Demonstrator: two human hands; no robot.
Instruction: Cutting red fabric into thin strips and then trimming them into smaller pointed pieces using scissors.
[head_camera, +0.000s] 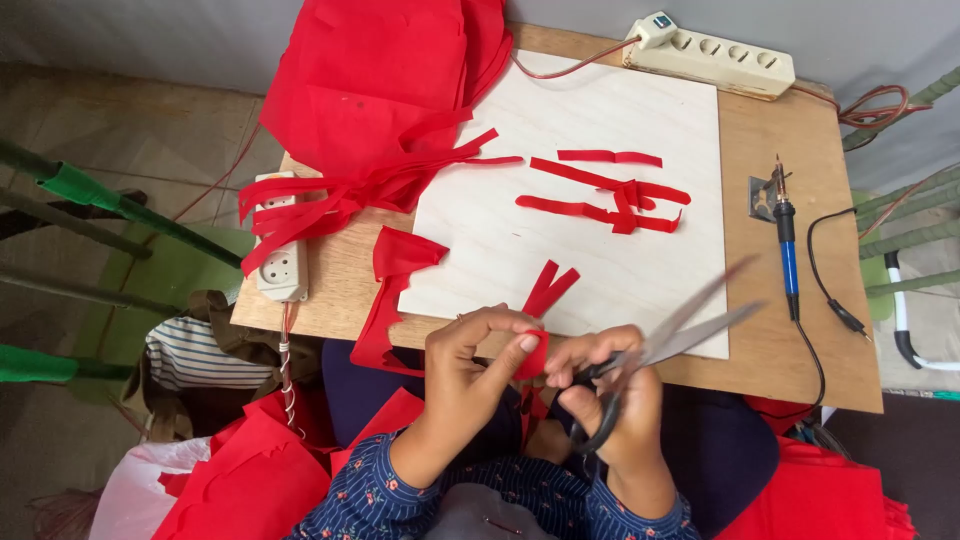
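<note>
Pinched in my left hand (470, 355) is a small red fabric piece (533, 355); my right hand (610, 390) grips black-handled steel scissors (660, 345), blades parted. Beyond, red fabric strips (605, 195) lie on a pale plywood board (580, 150) atop the table (800, 340).

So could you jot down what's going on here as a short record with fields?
Left hand: pinches a small red fabric piece between thumb and fingertips
Right hand: grip through the handles of black-handled steel scissors, blades open and blurred
Work surface: pale plywood board on a brown wooden table
On the board: cut red fabric strips
Far left: heap of red cloth partly covering a white power strip
Right side: blue-handled soldering iron
</note>
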